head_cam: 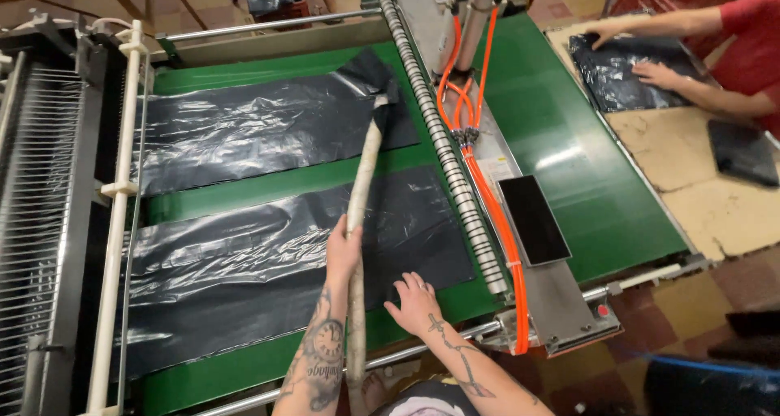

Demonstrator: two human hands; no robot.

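My left hand (343,249) grips a long pale stick (361,190) that reaches forward over the green conveyor belt (268,184). The stick's far end lifts a corner of the far black plastic sheet (260,127). My right hand (414,302) rests flat with fingers spread on the near black plastic sheet (268,262), close to the belt's front edge. Both forearms carry tattoos.
A ribbed roller (443,140) and orange hoses (479,164) run along the belt's right side, with a dark flat panel (534,219) beside them. At upper right another person's hands (642,54) press a stack of black bags on a cardboard-covered table (699,188). A metal rack (41,205) stands left.
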